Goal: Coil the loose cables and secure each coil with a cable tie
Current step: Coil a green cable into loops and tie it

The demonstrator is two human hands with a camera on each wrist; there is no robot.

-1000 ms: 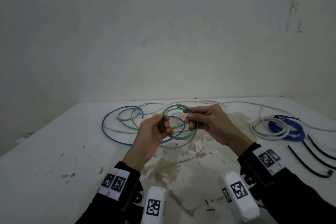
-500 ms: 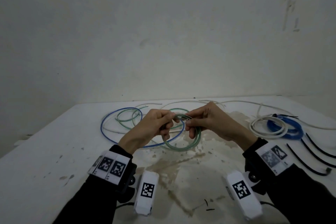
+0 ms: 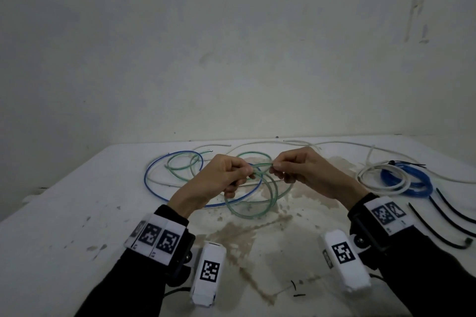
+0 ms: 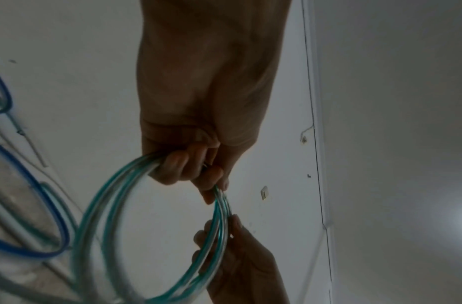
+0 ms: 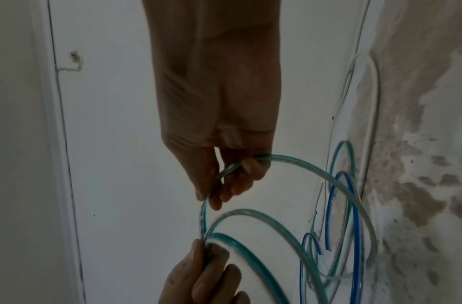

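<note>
Holding the green cable above the table, both hands pinch it at the top of its loops, the left hand with fingers curled around the gathered turns and the right hand nipping one strand just beside it, probably so the coil keeps its round shape while a new turn is laid on. The unfinished tail runs away to the left of the hands beside the loose blue cable, and black cable ties wait to the right of the right hand. Compared with a second ago, the hands have come closer together and the loops hang lower and looser.
</note>
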